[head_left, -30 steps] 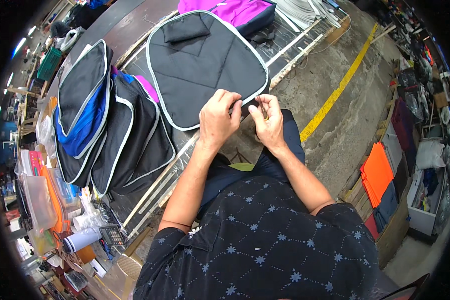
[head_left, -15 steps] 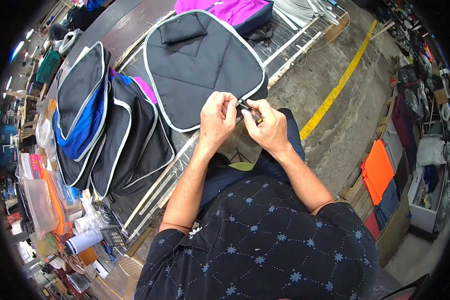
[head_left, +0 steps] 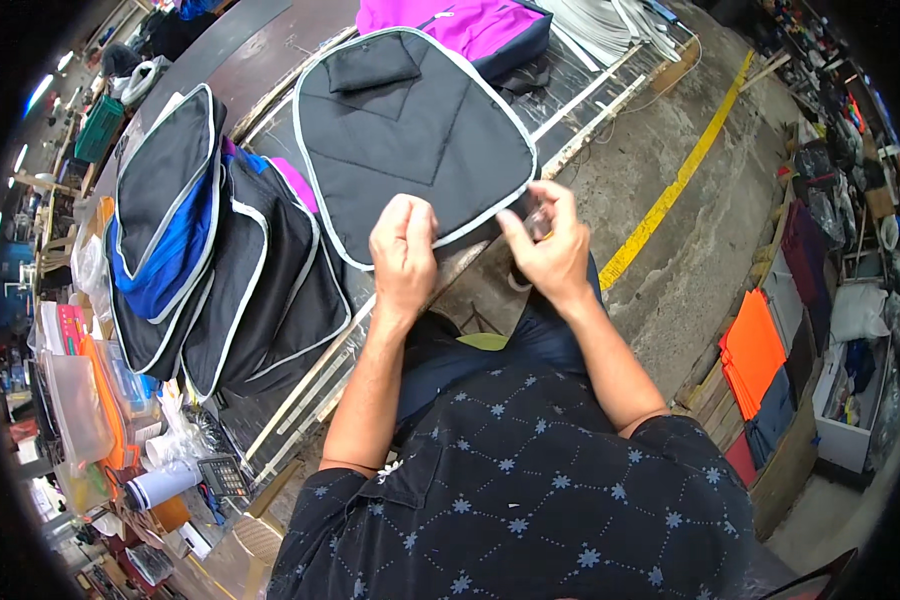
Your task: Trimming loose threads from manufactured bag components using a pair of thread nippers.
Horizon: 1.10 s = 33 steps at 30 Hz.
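Observation:
A black padded bag panel (head_left: 415, 135) with pale grey piping lies on the table in front of me, a small black pad stitched near its far edge. Over its near edge, my left hand (head_left: 405, 258) is closed, fingertips pressed together; whatever they pinch is too small to make out. Just off the panel's near right corner, my right hand (head_left: 553, 258) curls round a small dark tool with a yellowish part, blurred and mostly hidden by the fingers. The two hands are apart.
Black and blue bag pieces (head_left: 240, 270) with pale piping are stacked at the left. A magenta bag (head_left: 460, 35) and white strips (head_left: 600, 25) lie beyond the panel. A calculator (head_left: 225, 477) and bottle (head_left: 165, 484) sit lower left; orange sheets (head_left: 750, 350) lie at the right.
My hands were together at the panel's near right corner and have moved apart, the left leftward and the right to the right. The panel has shifted slightly rightward.

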{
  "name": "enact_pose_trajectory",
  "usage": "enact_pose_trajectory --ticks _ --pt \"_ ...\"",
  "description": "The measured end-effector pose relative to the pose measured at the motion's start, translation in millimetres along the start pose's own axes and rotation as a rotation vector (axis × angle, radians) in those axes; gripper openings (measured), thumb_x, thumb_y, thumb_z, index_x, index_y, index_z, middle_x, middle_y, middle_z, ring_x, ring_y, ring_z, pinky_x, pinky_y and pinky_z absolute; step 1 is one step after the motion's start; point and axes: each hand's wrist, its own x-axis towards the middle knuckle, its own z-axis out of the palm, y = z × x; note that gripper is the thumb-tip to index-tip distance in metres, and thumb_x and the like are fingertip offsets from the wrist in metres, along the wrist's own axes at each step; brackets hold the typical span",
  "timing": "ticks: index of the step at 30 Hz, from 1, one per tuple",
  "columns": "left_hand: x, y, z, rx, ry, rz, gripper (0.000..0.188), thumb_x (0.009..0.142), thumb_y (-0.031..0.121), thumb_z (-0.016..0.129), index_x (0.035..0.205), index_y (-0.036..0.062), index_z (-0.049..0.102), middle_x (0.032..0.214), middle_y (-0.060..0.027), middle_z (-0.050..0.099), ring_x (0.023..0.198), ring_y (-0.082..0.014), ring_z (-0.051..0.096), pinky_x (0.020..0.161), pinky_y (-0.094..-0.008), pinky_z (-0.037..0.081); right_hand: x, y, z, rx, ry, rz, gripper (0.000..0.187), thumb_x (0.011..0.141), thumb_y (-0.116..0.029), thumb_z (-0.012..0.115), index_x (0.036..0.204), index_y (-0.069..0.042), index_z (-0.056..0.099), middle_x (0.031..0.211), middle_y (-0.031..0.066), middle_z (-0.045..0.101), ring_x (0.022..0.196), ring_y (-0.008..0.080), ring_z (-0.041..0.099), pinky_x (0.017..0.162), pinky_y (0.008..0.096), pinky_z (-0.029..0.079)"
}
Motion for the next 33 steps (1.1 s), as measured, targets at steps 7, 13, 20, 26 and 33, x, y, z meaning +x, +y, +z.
enact_pose_trajectory --ticks 7,13,20,26,33 --pt "22.9 6.2 5.4 0.323 -0.022 0.376 0.033 0.094 0.011 0.078 0.127 0.0050 0.074 0.118 -0.0153 0.073 0.107 -0.0315 0.070 0.095 -0.0408 0.056 134.7 32.4 3.8 0.089 -0.096 0.235 0.048 0.104 -0.045 0.075 0.108 0.003 0.079 0.083 0.0047 0.073 0.078 0.0097 0.062 0.071 0.0309 0.050" --pt "-2.7 2.5 30.2 0.709 -0.319 0.440 0.063 0.087 0.027 0.087 0.146 0.0151 0.070 0.153 -0.0158 0.065 0.139 -0.0377 0.060 0.117 -0.0528 0.044 126.5 109.4 33.3 0.401 -0.216 0.312 0.034 0.106 -0.029 0.073 0.116 0.003 0.078 0.096 0.0029 0.078 0.076 0.0099 0.066 0.070 0.0278 0.053" --pt "-29.4 12.0 -10.4 0.716 -0.447 0.264 0.017 0.093 0.026 0.083 0.096 0.0092 0.080 0.110 -0.0033 0.082 0.109 -0.0261 0.073 0.095 -0.0424 0.051 12.1 69.0 14.6 0.922 -0.325 0.568 0.020 0.110 -0.020 0.070 0.116 -0.001 0.075 0.089 -0.0035 0.070 0.070 0.0035 0.056 0.064 0.0219 0.044" --pt "6.7 24.4 33.1 0.676 -0.277 0.332 0.030 0.092 0.016 0.083 0.119 0.0069 0.076 0.100 -0.0099 0.077 0.091 -0.0307 0.075 0.081 -0.0411 0.057 15.3 61.4 11.3 0.937 -0.299 0.539 0.023 0.109 -0.015 0.071 0.124 0.002 0.073 0.103 0.0004 0.076 0.082 0.0059 0.067 0.074 0.0226 0.055" --pt "34.3 20.6 62.3 0.615 -0.138 0.404 0.035 0.091 0.011 0.083 0.125 0.0071 0.078 0.099 -0.0109 0.075 0.079 -0.0293 0.074 0.071 -0.0394 0.058 8.2 55.7 0.6 0.748 -0.253 0.439 0.024 0.107 -0.015 0.075 0.124 0.003 0.074 0.105 0.0014 0.077 0.088 0.0062 0.069 0.081 0.0214 0.055"
